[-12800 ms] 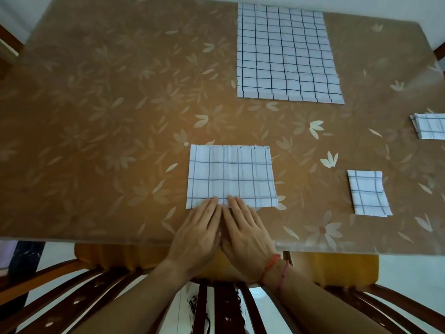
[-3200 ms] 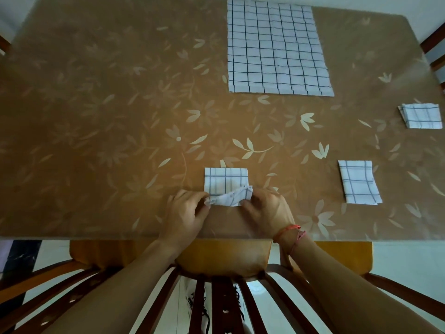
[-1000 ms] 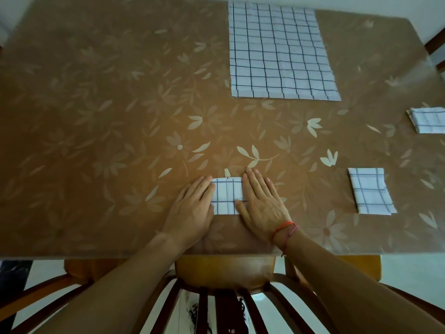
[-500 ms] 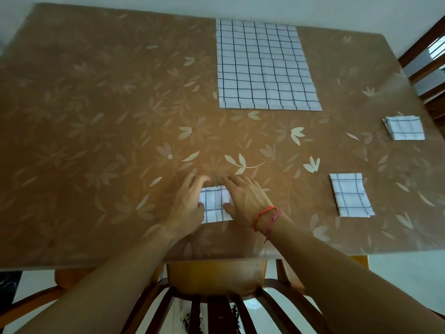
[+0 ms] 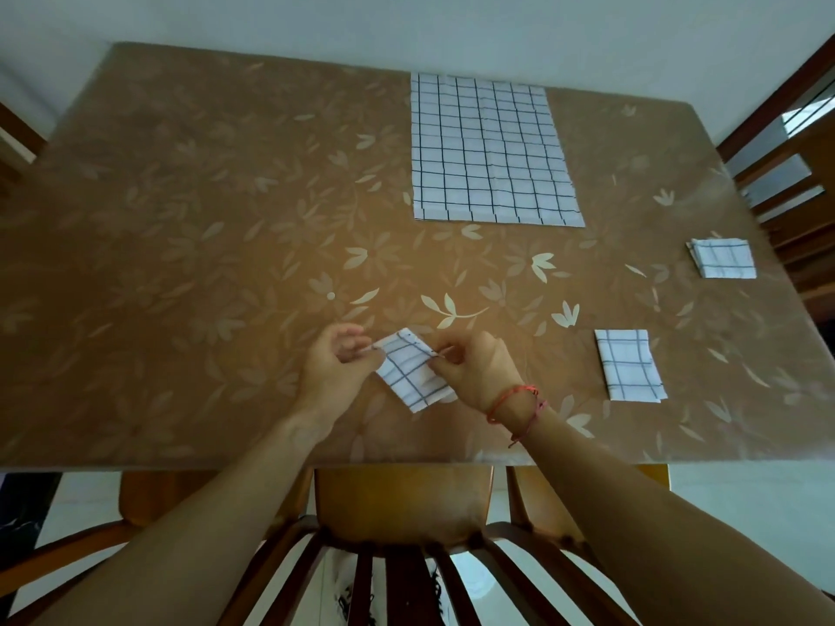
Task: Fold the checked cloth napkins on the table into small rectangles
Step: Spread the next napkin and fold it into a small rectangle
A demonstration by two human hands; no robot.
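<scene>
I see both my left hand (image 5: 336, 363) and right hand (image 5: 474, 370) pinching a small folded napkin (image 5: 409, 375), tilted above the brown flowered counter (image 5: 203, 246).

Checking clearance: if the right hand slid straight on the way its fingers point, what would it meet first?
The right hand points left across the small folded napkin it pinches; beyond that, likely the left hand.

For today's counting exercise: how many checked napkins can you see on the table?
4: one pinched between left hand and right hand at; unfolded napkin far side; folded ones at and.
</scene>
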